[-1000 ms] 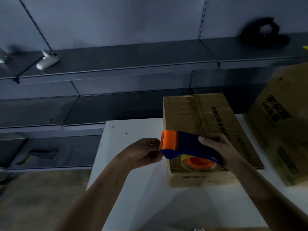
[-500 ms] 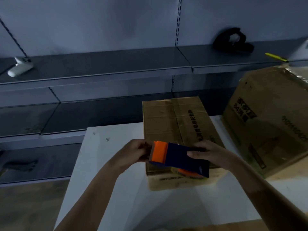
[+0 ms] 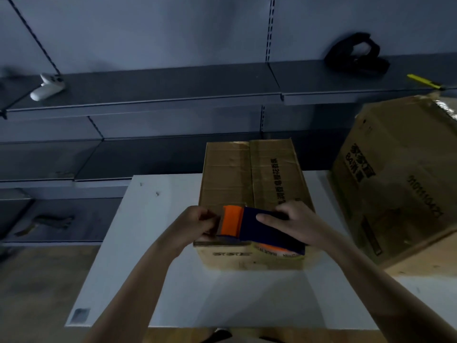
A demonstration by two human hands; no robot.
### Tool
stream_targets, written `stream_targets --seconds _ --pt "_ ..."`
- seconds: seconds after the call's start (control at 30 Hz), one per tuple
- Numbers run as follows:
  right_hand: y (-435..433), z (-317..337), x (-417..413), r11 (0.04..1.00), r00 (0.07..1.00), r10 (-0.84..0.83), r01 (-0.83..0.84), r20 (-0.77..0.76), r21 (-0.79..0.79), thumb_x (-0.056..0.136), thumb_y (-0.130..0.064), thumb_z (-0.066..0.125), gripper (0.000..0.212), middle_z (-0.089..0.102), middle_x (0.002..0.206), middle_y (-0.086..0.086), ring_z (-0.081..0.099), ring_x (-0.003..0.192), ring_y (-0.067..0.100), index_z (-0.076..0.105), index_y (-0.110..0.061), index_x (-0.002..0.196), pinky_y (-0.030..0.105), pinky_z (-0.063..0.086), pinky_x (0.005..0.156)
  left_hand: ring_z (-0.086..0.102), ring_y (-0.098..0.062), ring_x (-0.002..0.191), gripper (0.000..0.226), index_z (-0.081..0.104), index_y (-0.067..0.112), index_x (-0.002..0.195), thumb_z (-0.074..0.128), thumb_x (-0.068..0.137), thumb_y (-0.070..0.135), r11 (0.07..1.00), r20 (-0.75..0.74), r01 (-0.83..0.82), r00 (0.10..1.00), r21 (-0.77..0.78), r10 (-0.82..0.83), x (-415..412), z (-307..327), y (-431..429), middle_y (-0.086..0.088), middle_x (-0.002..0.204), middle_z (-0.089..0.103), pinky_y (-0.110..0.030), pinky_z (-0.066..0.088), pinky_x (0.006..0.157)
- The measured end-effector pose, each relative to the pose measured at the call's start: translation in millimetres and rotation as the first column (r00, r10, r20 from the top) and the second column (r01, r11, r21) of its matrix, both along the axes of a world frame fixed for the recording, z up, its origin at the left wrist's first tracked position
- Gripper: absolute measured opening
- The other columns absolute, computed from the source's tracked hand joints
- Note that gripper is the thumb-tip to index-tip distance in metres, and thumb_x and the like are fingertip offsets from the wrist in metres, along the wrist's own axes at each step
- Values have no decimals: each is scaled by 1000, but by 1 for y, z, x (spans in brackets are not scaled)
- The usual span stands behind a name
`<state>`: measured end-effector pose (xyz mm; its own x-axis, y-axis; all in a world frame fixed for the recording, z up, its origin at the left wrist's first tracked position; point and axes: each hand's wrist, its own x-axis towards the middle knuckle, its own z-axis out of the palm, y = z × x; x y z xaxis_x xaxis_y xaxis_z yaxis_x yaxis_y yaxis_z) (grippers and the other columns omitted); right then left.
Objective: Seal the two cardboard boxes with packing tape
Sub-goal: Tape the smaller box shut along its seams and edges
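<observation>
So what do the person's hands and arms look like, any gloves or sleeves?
No gloves: the left hand and right hand are bare. Both forearms are bare too, with no sleeve in view up to the frame edge. No watch, ring or wristband shows, though the light is dim.

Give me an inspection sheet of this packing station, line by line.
Surface: white table, carrying the smaller box.
Job's things: smaller box, flaps closed; larger box, tilted, at right; tape dispenser over the smaller box's near edge.
Clutter: white controller, black object and yellow tool on the shelf.
Hands: right hand grips the dispenser's body; left hand pinches at its orange end.
Cables: nothing seen.
Surroundings: grey shelving behind the table; dim light.
</observation>
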<state>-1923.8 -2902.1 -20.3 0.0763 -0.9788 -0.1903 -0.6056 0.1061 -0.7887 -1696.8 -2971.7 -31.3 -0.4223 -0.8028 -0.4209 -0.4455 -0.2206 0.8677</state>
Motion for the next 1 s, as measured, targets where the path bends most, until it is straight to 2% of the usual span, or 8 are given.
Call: stream_targets --seconds 0.17,0.37,0.53,0.67,0.77,0.83,0.93,1.0 --pt "7 -7 -7 996 997 57 -61 -58 -71 59 -89 40 92 67 68 13 64 61 26 63 -1 72 34 44 55 61 -14 62 15 60 1 77 51 89 -4 998 11 -49 999 45 48 -5 -4 16 -9 70 59 -21 53 62" --pt "4 -5 -21 989 985 124 -133 -120 -68 54 -95 34 97 68 69 9 65 60 21 65 -5 74 37 48 55 61 -12 59 21 59 2 77 47 86 -11 994 39 -103 994 29 102 -17 1 23 -7 68 60 -20 52 57" --pt "1 -1 -29 980 978 167 -178 -123 -87 59 -91 36 83 70 71 2 67 62 12 66 -16 77 40 55 63 64 -18 72 16 61 2 82 49 88 -6 995 51 -98 994 -9 98 -21 5 22 -9 76 63 -36 54 79" --pt "-1 0 -31 975 974 185 -198 -132 -99 62 -89 38 81 70 71 3 67 62 13 67 -14 77 39 55 62 63 -11 64 17 60 4 79 50 88 -6 995 42 -104 994 -9 104 -23 7 26 -6 70 63 -24 54 63" --pt "-2 0 -38 974 971 173 -193 -162 -119 66 -85 42 79 68 68 7 66 60 18 65 -10 73 33 48 54 58 -5 51 18 57 3 74 52 91 0 985 53 -169 984 -46 171 -14 9 24 -5 61 57 -17 48 51" --pt "-3 3 -50 980 972 153 -172 -177 -96 72 -77 47 75 67 69 11 65 62 24 65 -5 73 27 42 53 58 -7 50 18 56 -1 76 53 93 5 964 52 -253 965 -75 258 3 11 20 -10 64 56 -16 49 51" --pt "-2 10 -65 992 986 128 -127 -109 19 74 -61 49 59 69 72 6 65 61 17 67 -5 79 18 42 54 61 -10 54 16 58 -2 81 52 92 7 963 28 -266 963 -35 267 18 10 18 -10 68 59 -17 51 54" --pt "-4 9 -64 990 984 137 -138 -115 3 73 -62 50 60 70 74 7 66 63 17 68 -6 80 20 44 56 56 -13 55 18 57 0 78 53 93 10 951 78 -296 950 -92 303 13 6 15 -10 66 56 -19 49 54"
